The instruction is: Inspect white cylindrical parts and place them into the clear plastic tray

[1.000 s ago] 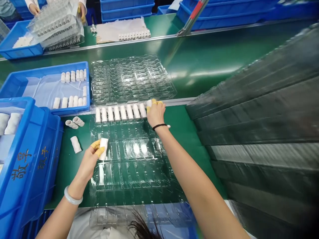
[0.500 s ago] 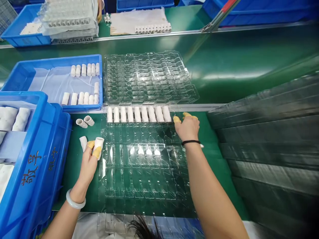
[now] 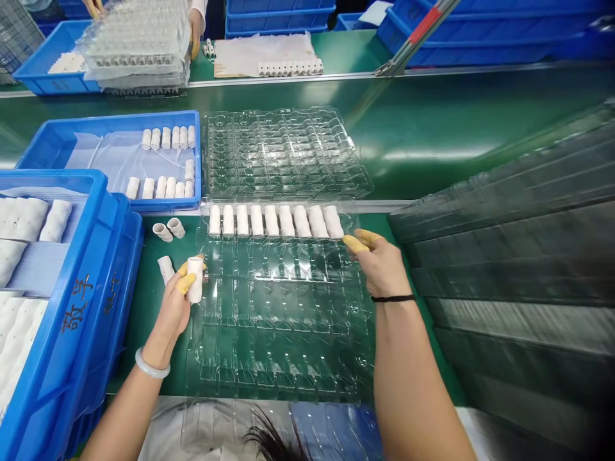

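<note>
My left hand (image 3: pixel 173 304), with yellow finger cots, is shut on an upright white tubular part (image 3: pixel 195 280) above the near corner of a clear plastic blister tray (image 3: pixel 283 358). My right hand (image 3: pixel 379 262), also wearing yellow cots, holds nothing. Its fingers are apart, just off the right end of a row of several white tubular parts (image 3: pixel 271 221) lying side by side along the tray's far edge. Next to my left hand, a loose white part (image 3: pixel 166 269) lies on the green bench (image 3: pixel 154 378).
A stack of clear trays (image 3: pixel 283 153) lies beyond the row. Blue crates (image 3: pixel 108 192) (image 3: pixel 79 307) holding white parts stand at left, with two short tubes (image 3: pixel 169 229) nearby. Dark stacked trays (image 3: pixel 504 275) rise at right. Across the belt, a co-worker's hand (image 3: pixel 195 32) is beside another clear stack.
My right hand has moved right and toward me, away from the row's end. My left hand still holds the white part. The view has shifted slightly.
</note>
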`<state>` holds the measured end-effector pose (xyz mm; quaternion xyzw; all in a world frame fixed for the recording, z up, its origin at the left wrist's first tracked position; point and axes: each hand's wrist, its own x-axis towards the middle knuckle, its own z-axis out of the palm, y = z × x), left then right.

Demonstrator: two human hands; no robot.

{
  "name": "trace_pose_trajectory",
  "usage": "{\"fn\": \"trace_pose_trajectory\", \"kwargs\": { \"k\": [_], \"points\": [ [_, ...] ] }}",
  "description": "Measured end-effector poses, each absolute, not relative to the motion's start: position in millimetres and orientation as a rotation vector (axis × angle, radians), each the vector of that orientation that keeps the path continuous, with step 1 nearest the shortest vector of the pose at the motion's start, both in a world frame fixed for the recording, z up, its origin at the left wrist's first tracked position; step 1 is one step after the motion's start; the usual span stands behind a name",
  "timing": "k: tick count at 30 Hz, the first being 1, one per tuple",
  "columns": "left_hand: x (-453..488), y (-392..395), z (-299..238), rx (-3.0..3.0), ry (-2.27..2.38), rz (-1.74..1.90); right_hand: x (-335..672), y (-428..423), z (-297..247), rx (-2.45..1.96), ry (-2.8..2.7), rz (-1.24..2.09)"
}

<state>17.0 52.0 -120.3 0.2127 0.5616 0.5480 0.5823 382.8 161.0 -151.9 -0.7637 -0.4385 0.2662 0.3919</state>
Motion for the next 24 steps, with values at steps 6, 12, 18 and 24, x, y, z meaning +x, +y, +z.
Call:
{"fn": "trace_pose_trajectory", "kwargs": {
  "k": [6,12,18,24],
  "points": [
    [11,25,-89,0.676,1.241,1.422,384,121,-94,-1.729,-0.984,0.568],
    [6,3,-74,0.86,1.186,1.527,376,85,-49,-1.504,-0.851,0.573],
    [8,-15,-69,0.916,1.206,1.558,373,73,-40,-1.419,-0.742,0.524],
    [5,-20,-62,0.782,1.293,1.482,368,71,-38,-1.438,-0.752,0.405]
  ]
}}
